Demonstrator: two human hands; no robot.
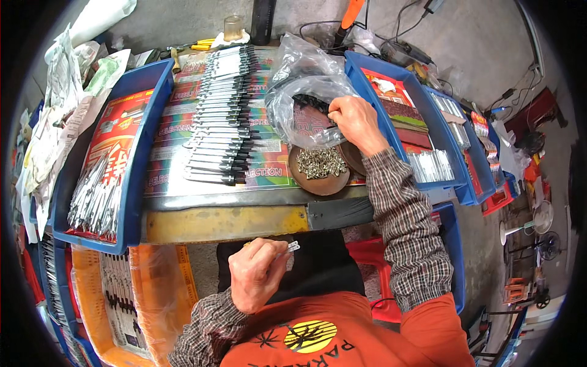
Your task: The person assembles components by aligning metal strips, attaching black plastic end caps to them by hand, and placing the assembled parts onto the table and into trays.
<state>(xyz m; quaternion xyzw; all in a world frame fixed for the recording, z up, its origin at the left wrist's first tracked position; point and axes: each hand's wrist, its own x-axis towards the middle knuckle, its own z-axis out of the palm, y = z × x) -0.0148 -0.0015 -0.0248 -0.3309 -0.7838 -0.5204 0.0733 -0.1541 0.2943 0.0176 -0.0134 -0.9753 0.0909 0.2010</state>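
Observation:
My left hand (pixel 260 272) is closed in front of the table edge, above my lap. From its fingers sticks the end of a small silvery metal strip with holes (pixel 294 246). My right hand (pixel 356 119) reaches to the opening of a clear plastic bag (pixel 287 79), fingertips pinched together beside small black parts (pixel 312 101); whatever they hold is hidden. Just below the bag, a round brown dish (pixel 313 187) carries a heap of small shiny metal fittings (pixel 321 163). To the left lies a long row of slim metal pieces with black ends (pixel 220 116).
Blue trays stand left (pixel 133 226) and right (pixel 391 131), holding metal strips on red printed sheets. The table has a yellow and black front edge (pixel 226 224). An orange plastic-lined crate (pixel 160 300) sits below left. A glass cup (pixel 233 28) stands at the back.

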